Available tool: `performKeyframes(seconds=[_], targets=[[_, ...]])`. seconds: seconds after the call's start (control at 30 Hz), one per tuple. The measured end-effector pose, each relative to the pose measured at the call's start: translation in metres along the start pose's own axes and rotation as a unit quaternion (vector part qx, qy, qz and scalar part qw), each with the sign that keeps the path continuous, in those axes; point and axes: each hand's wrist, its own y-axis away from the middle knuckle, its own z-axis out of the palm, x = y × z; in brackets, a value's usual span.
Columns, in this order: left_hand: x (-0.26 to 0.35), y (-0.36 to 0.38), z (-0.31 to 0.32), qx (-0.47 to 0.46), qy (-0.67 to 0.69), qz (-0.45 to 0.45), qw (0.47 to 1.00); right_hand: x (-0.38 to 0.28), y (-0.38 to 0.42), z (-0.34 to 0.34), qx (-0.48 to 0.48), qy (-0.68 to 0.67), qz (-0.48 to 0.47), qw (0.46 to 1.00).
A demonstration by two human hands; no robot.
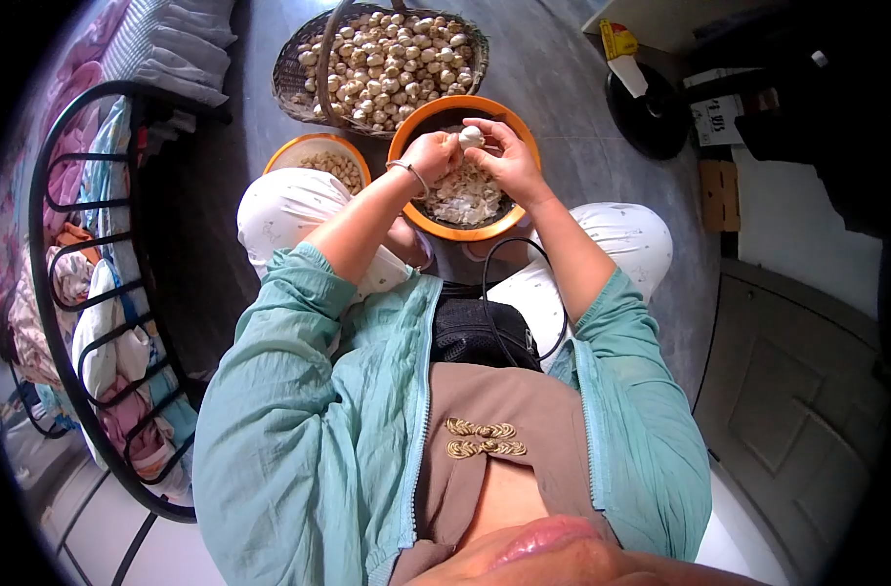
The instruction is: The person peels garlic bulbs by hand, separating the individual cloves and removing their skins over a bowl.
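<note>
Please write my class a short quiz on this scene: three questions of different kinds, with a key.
1. True or false: the wicker basket is farther from the person than the large orange-rimmed bowl.
2. Which wrist wears the bracelet? A) right B) left
3. Fill in: between the left hand and the right hand is a whitish ____.

Key: 1. True. 2. B. 3. Garlic bulb.

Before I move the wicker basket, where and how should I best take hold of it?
I would close the grip around its arched handle, coming from above. The handle rises over the garlic bulbs, so it looks free to grasp, while the orange basin crowds the near side of the wicker basket.
</note>
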Motion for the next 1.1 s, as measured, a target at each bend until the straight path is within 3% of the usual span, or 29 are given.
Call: performKeyframes(seconds=[0.07,0.17,0.33,0.4,0.5,0.57,0.8,0.87,0.9,0.97,1.0,1.1], targets=[[-0.008,-0.006,-0.004,0.038,-0.333,0.008,0.942,0.002,0.0,-0.001,0.007,0.015,-0.005,1.0],[-0.014,-0.01,-0.005,0.102,-0.404,0.065,0.907,0.007,0.0,0.0,0.02,0.054,-0.017,0.998],[0.037,0.023,0.003,0.013,-0.294,0.17,0.94,0.011,-0.001,0.0,0.024,0.122,-0.046,0.991],[0.04,0.025,0.01,-0.004,-0.266,0.023,0.964,0.007,-0.001,0.0,-0.004,0.121,-0.051,0.991],[0.034,0.024,0.014,0.021,-0.253,0.077,0.964,0.006,0.0,0.003,0.015,0.09,-0.062,0.994],[0.036,0.028,0.017,0.006,-0.232,0.047,0.972,0.01,-0.001,0.004,0.025,0.087,-0.064,0.994],[0.014,0.022,0.018,0.051,-0.235,0.183,0.953,0.011,-0.001,0.005,0.034,0.081,-0.067,0.994],[-0.001,0.008,0.01,0.097,-0.366,0.333,0.863,0.006,0.001,0.006,0.025,0.06,-0.05,0.997],[0.004,0.012,0.011,0.098,-0.366,0.333,0.863,0.002,0.002,0.006,0.017,0.04,-0.033,0.999],[0.021,0.025,0.015,0.044,-0.129,0.139,0.981,-0.004,0.002,0.006,0.01,-0.019,-0.005,1.0],[0.022,0.023,0.019,0.032,0.068,0.087,0.993,-0.005,0.001,0.006,0.003,-0.077,0.024,0.997],[0.016,0.014,0.01,-0.033,0.084,0.022,0.996,-0.006,0.001,0.006,0.01,-0.037,0.002,0.999]])
